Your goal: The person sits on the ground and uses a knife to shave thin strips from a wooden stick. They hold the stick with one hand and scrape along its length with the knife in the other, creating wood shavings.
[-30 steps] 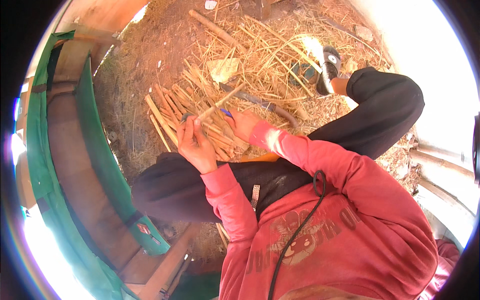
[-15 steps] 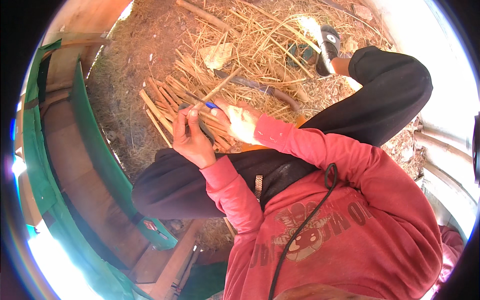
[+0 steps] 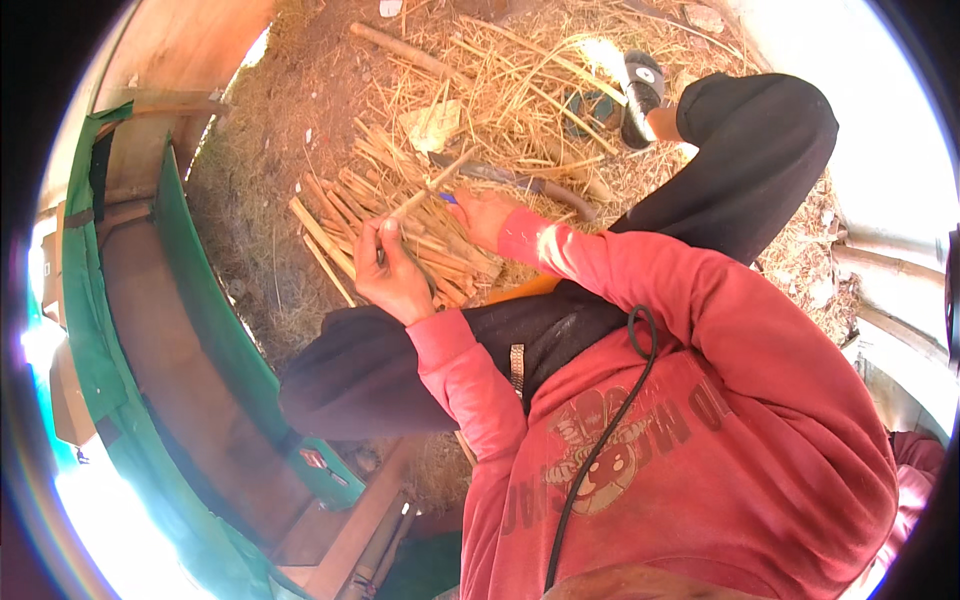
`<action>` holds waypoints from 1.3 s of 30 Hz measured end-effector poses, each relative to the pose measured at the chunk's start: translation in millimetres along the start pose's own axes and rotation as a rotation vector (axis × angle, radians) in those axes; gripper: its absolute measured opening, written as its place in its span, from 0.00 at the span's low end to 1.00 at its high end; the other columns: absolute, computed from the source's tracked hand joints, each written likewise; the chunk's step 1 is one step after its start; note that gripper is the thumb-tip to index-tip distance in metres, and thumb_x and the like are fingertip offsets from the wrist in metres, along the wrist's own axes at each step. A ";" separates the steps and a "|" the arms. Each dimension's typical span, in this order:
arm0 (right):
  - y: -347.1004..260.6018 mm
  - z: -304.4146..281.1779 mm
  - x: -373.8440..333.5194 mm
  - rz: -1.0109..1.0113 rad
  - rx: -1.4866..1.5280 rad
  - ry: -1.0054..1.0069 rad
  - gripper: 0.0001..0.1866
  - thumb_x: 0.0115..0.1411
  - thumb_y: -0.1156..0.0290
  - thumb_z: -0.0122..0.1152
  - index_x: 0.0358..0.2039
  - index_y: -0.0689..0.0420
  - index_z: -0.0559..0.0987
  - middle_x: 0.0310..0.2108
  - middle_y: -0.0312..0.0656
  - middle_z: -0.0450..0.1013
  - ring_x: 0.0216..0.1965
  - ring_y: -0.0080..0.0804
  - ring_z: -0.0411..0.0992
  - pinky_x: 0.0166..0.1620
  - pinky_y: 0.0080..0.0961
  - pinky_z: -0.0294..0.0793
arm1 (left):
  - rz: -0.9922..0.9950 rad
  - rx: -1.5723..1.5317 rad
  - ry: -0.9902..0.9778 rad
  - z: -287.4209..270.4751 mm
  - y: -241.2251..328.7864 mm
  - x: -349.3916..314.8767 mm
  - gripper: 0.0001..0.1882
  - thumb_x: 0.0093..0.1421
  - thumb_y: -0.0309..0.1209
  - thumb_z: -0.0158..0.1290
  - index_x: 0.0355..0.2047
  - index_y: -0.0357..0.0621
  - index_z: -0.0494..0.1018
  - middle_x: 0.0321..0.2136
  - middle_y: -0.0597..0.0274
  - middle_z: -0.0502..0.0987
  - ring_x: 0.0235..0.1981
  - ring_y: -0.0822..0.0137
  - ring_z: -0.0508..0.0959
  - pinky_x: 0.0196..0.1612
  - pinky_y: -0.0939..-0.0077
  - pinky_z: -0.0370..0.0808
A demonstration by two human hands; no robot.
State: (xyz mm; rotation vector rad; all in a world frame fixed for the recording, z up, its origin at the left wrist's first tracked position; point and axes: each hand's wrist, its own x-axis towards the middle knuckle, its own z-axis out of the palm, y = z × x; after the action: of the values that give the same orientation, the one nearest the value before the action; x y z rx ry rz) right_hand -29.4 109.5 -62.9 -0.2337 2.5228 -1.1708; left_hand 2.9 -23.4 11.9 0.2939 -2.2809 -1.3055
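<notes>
My left hand [image 3: 393, 275] is closed around the lower end of a pale peeled stick [image 3: 432, 184], which slants up and to the right. Just right of that stick, my right hand [image 3: 482, 217] grips a knife by its blue handle [image 3: 448, 198]; the blade can barely be made out. Beneath both hands lies a pile of split wooden sticks [image 3: 325, 235] on the ground. Beyond them rests a machete [image 3: 520, 180] with a brown wooden handle, lying across straw and shavings.
Straw and long shavings [image 3: 520, 110] cover the ground ahead, with a thicker pole [image 3: 410, 50] at the far side. A flat pale chip [image 3: 430, 125] lies among them. On the left stands a wooden frame edged with green sheeting [image 3: 190, 240]. My crossed legs [image 3: 745, 150] flank the work.
My right hand with the knife has moved right, away from my left hand. My left hand still holds the stick. The whole view has shifted slightly.
</notes>
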 end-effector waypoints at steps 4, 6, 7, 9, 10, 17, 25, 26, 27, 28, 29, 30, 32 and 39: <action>-22.4 -15.8 -15.5 -0.055 0.085 -0.008 0.21 0.66 0.55 0.44 0.52 0.56 0.68 0.26 0.58 0.75 0.31 0.59 0.75 0.35 0.52 0.74 | 0.010 -0.028 0.017 0.7 -6.2 -3.7 0.04 0.60 0.24 0.56 0.32 0.35 0.74 0.28 0.66 0.71 0.30 0.73 0.70 0.35 0.80 0.67; -1.3 -6.3 -0.5 0.039 -0.030 0.034 0.20 0.67 0.54 0.44 0.49 0.55 0.69 0.27 0.56 0.76 0.32 0.58 0.76 0.35 0.51 0.74 | 0.080 -0.027 -0.008 5.4 -9.7 -2.6 0.05 0.59 0.25 0.56 0.31 0.35 0.74 0.28 0.67 0.71 0.29 0.75 0.69 0.33 0.81 0.67; 20.7 0.8 7.9 0.036 -0.089 0.063 0.20 0.67 0.53 0.44 0.50 0.55 0.69 0.26 0.56 0.76 0.31 0.58 0.76 0.34 0.52 0.74 | 0.048 -0.036 -0.023 11.6 -9.3 -5.6 0.06 0.60 0.26 0.56 0.32 0.35 0.75 0.28 0.67 0.72 0.29 0.75 0.69 0.34 0.80 0.68; 36.9 8.0 26.3 -0.030 -0.203 0.100 0.21 0.67 0.52 0.43 0.51 0.55 0.68 0.24 0.57 0.75 0.29 0.60 0.76 0.32 0.52 0.74 | -0.003 -0.025 0.004 11.7 -6.1 -6.6 0.07 0.62 0.29 0.55 0.32 0.36 0.75 0.28 0.67 0.73 0.29 0.75 0.70 0.35 0.80 0.69; 39.1 11.7 34.7 -0.049 -0.177 0.074 0.21 0.68 0.53 0.43 0.52 0.54 0.67 0.27 0.56 0.77 0.31 0.59 0.76 0.33 0.51 0.75 | -0.042 -0.061 0.063 13.4 -6.5 -3.1 0.08 0.62 0.29 0.55 0.32 0.35 0.75 0.29 0.67 0.73 0.30 0.74 0.71 0.35 0.80 0.70; 89.8 22.0 57.7 -0.002 -0.198 0.073 0.17 0.68 0.55 0.43 0.45 0.57 0.69 0.30 0.55 0.77 0.32 0.54 0.77 0.35 0.48 0.76 | 0.074 -0.011 0.068 17.0 -12.3 -4.3 0.07 0.61 0.29 0.56 0.31 0.36 0.75 0.27 0.65 0.70 0.29 0.73 0.70 0.34 0.78 0.68; 121.9 28.7 82.5 0.025 -0.444 0.032 0.13 0.64 0.62 0.49 0.43 0.57 0.70 0.31 0.50 0.78 0.31 0.47 0.79 0.34 0.42 0.77 | -0.041 0.015 0.183 15.1 -6.5 4.0 0.10 0.63 0.31 0.54 0.31 0.35 0.75 0.27 0.65 0.71 0.28 0.73 0.71 0.33 0.77 0.71; 115.4 22.1 77.0 0.061 -0.439 -0.002 0.12 0.64 0.63 0.50 0.42 0.57 0.73 0.32 0.51 0.78 0.33 0.47 0.79 0.35 0.40 0.78 | -0.024 0.014 0.186 15.8 -7.4 1.7 0.10 0.63 0.31 0.54 0.32 0.35 0.75 0.27 0.65 0.71 0.28 0.73 0.71 0.33 0.77 0.71; 121.3 26.9 81.0 0.090 -0.464 -0.069 0.12 0.63 0.63 0.50 0.41 0.57 0.74 0.32 0.50 0.79 0.34 0.47 0.79 0.35 0.40 0.78 | -0.007 0.014 0.190 15.3 -8.2 0.5 0.09 0.63 0.31 0.54 0.32 0.36 0.75 0.27 0.65 0.71 0.28 0.73 0.71 0.33 0.77 0.71; 131.5 34.5 89.2 0.120 -0.490 -0.136 0.12 0.63 0.63 0.50 0.41 0.57 0.76 0.33 0.49 0.79 0.35 0.47 0.79 0.36 0.40 0.78 | 0.030 0.064 0.144 13.0 -7.4 0.3 0.09 0.63 0.31 0.54 0.32 0.36 0.75 0.26 0.65 0.71 0.28 0.73 0.71 0.33 0.77 0.71; 143.7 39.1 97.0 0.151 -0.515 -0.201 0.12 0.63 0.63 0.51 0.40 0.56 0.77 0.34 0.48 0.79 0.37 0.46 0.79 0.36 0.40 0.78 | 0.067 0.113 0.097 11.1 -4.5 0.0 0.09 0.63 0.31 0.54 0.32 0.36 0.75 0.26 0.65 0.71 0.28 0.72 0.71 0.33 0.77 0.71; 161.9 37.7 105.6 0.200 -0.517 -0.130 0.14 0.63 0.62 0.50 0.41 0.56 0.78 0.35 0.48 0.79 0.38 0.46 0.78 0.38 0.41 0.77 | 0.108 0.150 0.047 13.0 -3.8 1.3 0.09 0.63 0.31 0.54 0.32 0.36 0.75 0.26 0.65 0.71 0.28 0.72 0.72 0.33 0.77 0.71; 184.7 35.9 119.3 0.281 -0.482 0.004 0.16 0.64 0.60 0.49 0.42 0.56 0.80 0.38 0.47 0.79 0.41 0.46 0.78 0.41 0.42 0.76 | 0.079 0.106 0.078 14.3 9.3 -1.2 0.07 0.62 0.28 0.55 0.32 0.35 0.75 0.26 0.64 0.71 0.28 0.71 0.71 0.33 0.77 0.69; 102.3 -23.7 55.9 0.147 -0.053 -0.116 0.26 0.67 0.47 0.40 0.52 0.52 0.74 0.42 0.54 0.76 0.45 0.52 0.74 0.50 0.41 0.71 | -0.085 0.057 0.294 19.0 -13.8 7.0 0.10 0.63 0.30 0.53 0.36 0.32 0.75 0.28 0.61 0.72 0.27 0.71 0.73 0.31 0.76 0.72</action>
State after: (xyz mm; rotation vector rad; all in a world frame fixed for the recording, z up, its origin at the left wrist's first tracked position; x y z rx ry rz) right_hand -90.4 176.0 -140.5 -0.1225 2.4267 -1.0057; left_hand -13.6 -19.3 -5.7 0.5694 -2.0772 -1.1528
